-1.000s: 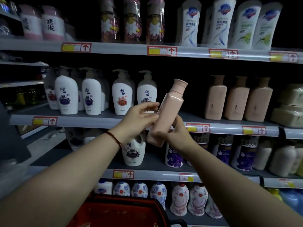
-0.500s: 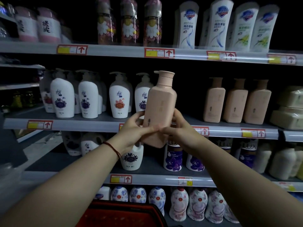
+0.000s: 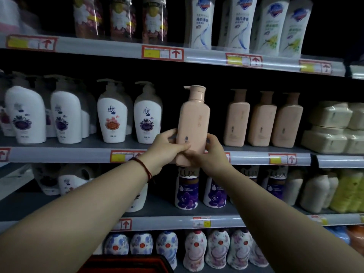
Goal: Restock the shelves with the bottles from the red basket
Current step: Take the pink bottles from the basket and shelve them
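Observation:
I hold a tall pink pump bottle point(image 3: 194, 119) upright in front of the middle shelf point(image 3: 256, 157). My left hand point(image 3: 167, 149) grips its lower left side and my right hand point(image 3: 208, 154) wraps its base from the right. The bottle's foot hangs at the level of the shelf's front rail, in the gap left of three matching pink bottles point(image 3: 264, 119). The red basket point(image 3: 126, 265) shows only its rim at the bottom edge, between my forearms.
White pump bottles point(image 3: 112, 117) stand left of the gap. Cream wrapped packs point(image 3: 332, 127) fill the far right. Purple LUX bottles point(image 3: 187, 188) sit on the shelf below, floral bottles point(image 3: 216, 251) lower still, tall white bottles point(image 3: 240, 22) above.
The pink bottle went from tilted to upright and moved up and right toward the gap in the middle shelf. Both hands stayed on it and my view moved closer.

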Demonstrator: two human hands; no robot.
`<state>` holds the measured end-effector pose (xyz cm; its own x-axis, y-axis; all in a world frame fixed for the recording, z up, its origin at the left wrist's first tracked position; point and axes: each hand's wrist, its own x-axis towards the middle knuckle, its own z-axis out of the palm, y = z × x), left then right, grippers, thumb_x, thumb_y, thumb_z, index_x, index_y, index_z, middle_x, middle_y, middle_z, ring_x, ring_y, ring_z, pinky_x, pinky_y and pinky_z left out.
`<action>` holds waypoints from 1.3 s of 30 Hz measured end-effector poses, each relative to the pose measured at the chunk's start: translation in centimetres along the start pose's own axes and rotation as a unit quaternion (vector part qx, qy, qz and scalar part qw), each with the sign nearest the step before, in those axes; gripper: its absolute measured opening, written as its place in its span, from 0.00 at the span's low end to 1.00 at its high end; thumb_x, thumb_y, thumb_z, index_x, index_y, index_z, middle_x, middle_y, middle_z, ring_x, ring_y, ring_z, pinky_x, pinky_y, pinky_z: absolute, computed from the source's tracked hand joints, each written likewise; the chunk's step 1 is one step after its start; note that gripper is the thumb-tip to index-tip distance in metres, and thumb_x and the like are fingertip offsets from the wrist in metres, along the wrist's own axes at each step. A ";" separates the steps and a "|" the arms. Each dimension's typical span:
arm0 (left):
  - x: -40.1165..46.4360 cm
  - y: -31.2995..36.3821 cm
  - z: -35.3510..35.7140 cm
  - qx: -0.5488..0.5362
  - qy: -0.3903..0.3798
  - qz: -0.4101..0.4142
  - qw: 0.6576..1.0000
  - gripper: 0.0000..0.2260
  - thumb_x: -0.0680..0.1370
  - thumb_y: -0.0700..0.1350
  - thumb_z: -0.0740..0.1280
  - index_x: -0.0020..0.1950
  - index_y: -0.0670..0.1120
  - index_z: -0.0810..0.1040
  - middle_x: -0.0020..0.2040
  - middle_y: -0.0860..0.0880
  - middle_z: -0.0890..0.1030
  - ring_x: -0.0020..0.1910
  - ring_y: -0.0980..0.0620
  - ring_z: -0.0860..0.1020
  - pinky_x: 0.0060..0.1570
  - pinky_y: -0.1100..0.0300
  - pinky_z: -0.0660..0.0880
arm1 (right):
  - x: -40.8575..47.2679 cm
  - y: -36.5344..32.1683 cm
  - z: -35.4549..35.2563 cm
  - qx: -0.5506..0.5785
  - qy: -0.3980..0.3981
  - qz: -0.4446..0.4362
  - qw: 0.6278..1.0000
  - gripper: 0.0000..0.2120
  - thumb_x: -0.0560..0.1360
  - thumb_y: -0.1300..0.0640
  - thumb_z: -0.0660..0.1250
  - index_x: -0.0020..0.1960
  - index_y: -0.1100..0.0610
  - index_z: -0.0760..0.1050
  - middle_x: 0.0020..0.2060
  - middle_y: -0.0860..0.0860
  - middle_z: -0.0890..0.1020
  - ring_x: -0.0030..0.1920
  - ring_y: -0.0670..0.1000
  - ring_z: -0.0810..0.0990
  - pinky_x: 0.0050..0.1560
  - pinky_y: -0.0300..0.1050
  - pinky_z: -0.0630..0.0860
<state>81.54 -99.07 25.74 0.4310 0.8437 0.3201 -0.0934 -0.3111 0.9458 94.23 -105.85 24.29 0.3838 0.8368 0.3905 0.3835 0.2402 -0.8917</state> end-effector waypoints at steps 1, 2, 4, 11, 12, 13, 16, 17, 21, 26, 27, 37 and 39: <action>1.0 -0.1 0.5 0.002 -0.017 0.001 1.000 0.24 0.72 0.34 0.71 0.67 0.43 0.72 0.60 0.41 0.80 0.50 0.51 0.81 0.50 0.57 0.80 | 0.9 0.7 -0.7 -0.006 0.008 0.001 1.000 0.35 0.67 0.58 0.77 0.68 0.55 0.64 0.60 0.54 0.78 0.56 0.53 0.78 0.57 0.56 0.79; 2.1 -0.3 1.1 0.005 -0.026 0.002 1.000 0.25 0.73 0.33 0.70 0.70 0.42 0.70 0.61 0.40 0.79 0.54 0.49 0.80 0.55 0.54 0.78 | 1.8 1.3 -1.3 -0.007 0.014 0.001 1.000 0.35 0.67 0.58 0.77 0.69 0.56 0.64 0.61 0.55 0.78 0.57 0.53 0.78 0.57 0.56 0.78; 4.4 -0.8 2.3 0.014 -0.034 0.012 0.999 0.28 0.74 0.32 0.68 0.73 0.41 0.66 0.64 0.39 0.77 0.60 0.46 0.78 0.62 0.50 0.75 | 3.9 2.3 -2.4 -0.014 0.021 -0.003 1.000 0.35 0.66 0.58 0.77 0.69 0.56 0.64 0.61 0.55 0.78 0.58 0.54 0.78 0.58 0.57 0.78; 11.6 -2.5 6.1 0.023 -0.013 0.076 0.997 0.30 0.76 0.38 0.68 0.76 0.45 0.60 0.69 0.43 0.73 0.66 0.48 0.73 0.64 0.55 0.72 | 11.2 3.9 -4.9 -0.073 0.070 -0.037 0.994 0.35 0.65 0.52 0.77 0.67 0.54 0.65 0.59 0.54 0.79 0.58 0.55 0.79 0.59 0.58 0.77; 12.3 -2.8 6.4 0.024 -0.010 0.081 0.996 0.30 0.76 0.38 0.68 0.76 0.45 0.60 0.69 0.43 0.73 0.66 0.49 0.73 0.64 0.55 0.72 | 11.9 4.2 -5.1 -0.082 0.072 -0.034 0.993 0.36 0.64 0.51 0.77 0.67 0.54 0.65 0.59 0.54 0.79 0.58 0.55 0.78 0.59 0.58 0.77; 12.9 -3.2 6.6 0.027 -0.010 0.083 0.996 0.30 0.76 0.39 0.68 0.76 0.46 0.60 0.69 0.43 0.73 0.66 0.49 0.73 0.64 0.54 0.72 | 12.4 4.4 -5.3 -0.092 0.069 -0.027 0.993 0.36 0.63 0.50 0.77 0.66 0.54 0.65 0.60 0.55 0.79 0.59 0.56 0.78 0.59 0.59 0.76; 13.7 -4.7 7.0 0.065 -0.019 0.081 0.994 0.30 0.76 0.39 0.68 0.76 0.45 0.60 0.70 0.43 0.71 0.68 0.48 0.72 0.67 0.50 0.70 | 13.0 5.6 -5.9 -0.135 0.050 -0.010 0.990 0.35 0.65 0.52 0.77 0.66 0.55 0.65 0.60 0.54 0.78 0.58 0.54 0.77 0.60 0.56 0.76; 13.8 -5.1 7.1 0.084 -0.026 0.081 0.993 0.31 0.76 0.39 0.68 0.76 0.45 0.59 0.71 0.43 0.71 0.68 0.47 0.71 0.67 0.50 0.70 | 13.0 6.0 -6.0 -0.154 0.048 -0.008 0.987 0.34 0.66 0.52 0.77 0.66 0.55 0.64 0.59 0.54 0.78 0.57 0.53 0.77 0.60 0.53 0.76; 13.9 -6.1 7.4 0.179 -0.008 0.101 0.979 0.32 0.76 0.43 0.68 0.76 0.48 0.57 0.71 0.45 0.71 0.68 0.46 0.71 0.65 0.50 0.72 | 12.8 7.1 -6.1 -0.188 0.037 -0.015 0.981 0.32 0.69 0.52 0.75 0.67 0.55 0.62 0.59 0.53 0.77 0.56 0.51 0.75 0.57 0.47 0.74; 13.7 -6.2 7.5 0.232 0.000 0.096 0.968 0.30 0.77 0.45 0.66 0.76 0.50 0.56 0.70 0.46 0.72 0.67 0.47 0.73 0.64 0.50 0.73 | 12.7 6.6 -5.6 -0.239 0.044 0.002 0.970 0.31 0.70 0.50 0.73 0.67 0.58 0.63 0.58 0.56 0.78 0.56 0.55 0.77 0.56 0.50 0.74; 13.4 -6.3 7.5 0.231 0.016 0.099 0.968 0.29 0.77 0.46 0.67 0.76 0.50 0.58 0.69 0.47 0.72 0.66 0.47 0.73 0.64 0.52 0.73 | 12.5 6.4 -5.5 -0.246 0.056 0.005 0.968 0.31 0.70 0.49 0.74 0.66 0.58 0.64 0.56 0.56 0.78 0.55 0.56 0.77 0.54 0.49 0.74; 5.7 -6.7 2.7 0.443 0.059 0.197 0.873 0.22 0.78 0.47 0.62 0.72 0.48 0.67 0.70 0.50 0.70 0.69 0.50 0.66 0.66 0.55 0.67 | 6.1 4.9 -2.2 -0.346 0.127 -0.078 0.926 0.22 0.74 0.58 0.65 0.67 0.58 0.66 0.62 0.56 0.70 0.61 0.58 0.70 0.57 0.53 0.72; 2.9 -6.7 0.0 0.507 0.074 0.229 0.828 0.20 0.76 0.45 0.64 0.68 0.47 0.72 0.67 0.49 0.74 0.68 0.48 0.69 0.64 0.52 0.69 | 3.9 4.9 -0.3 -0.323 0.068 -0.088 0.940 0.20 0.74 0.57 0.65 0.65 0.58 0.68 0.61 0.57 0.71 0.60 0.58 0.71 0.57 0.52 0.72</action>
<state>83.47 -94.54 20.39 0.4370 0.5562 0.7069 0.6170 -0.7572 0.2144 97.84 -101.54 21.55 0.3540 0.7303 0.5842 0.8645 -0.0172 -0.5024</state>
